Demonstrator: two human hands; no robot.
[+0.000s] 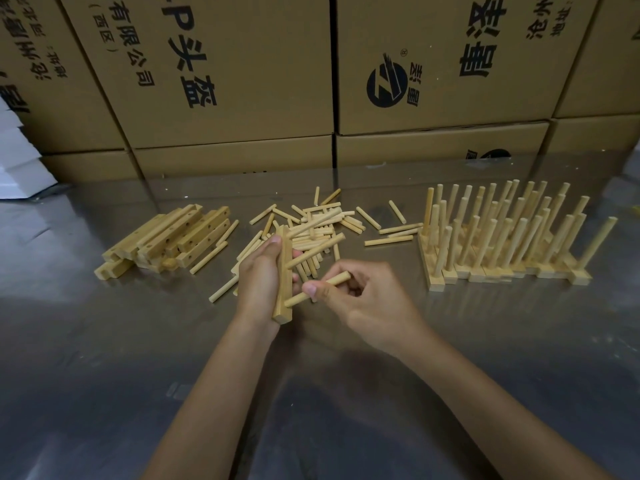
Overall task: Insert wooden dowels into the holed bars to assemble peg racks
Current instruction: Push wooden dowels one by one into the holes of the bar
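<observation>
My left hand point(258, 275) grips a holed wooden bar point(284, 271), held nearly upright above the table. Two dowels stick out of the bar to the right; the upper dowel point(315, 251) points up and away. My right hand point(360, 292) pinches the lower dowel point(323, 287), whose left end sits at the bar's lower part. A loose pile of dowels point(311, 223) lies just behind my hands. Bare holed bars point(173, 240) are stacked at the left. Finished peg racks point(502, 237) stand in a row at the right.
The work surface is a shiny metal table point(104, 341). Stacked cardboard boxes point(225, 81) with printed characters wall off the back edge. Something white point(17, 161) sits at the far left. A few stray dowels point(391, 237) lie between the pile and the racks.
</observation>
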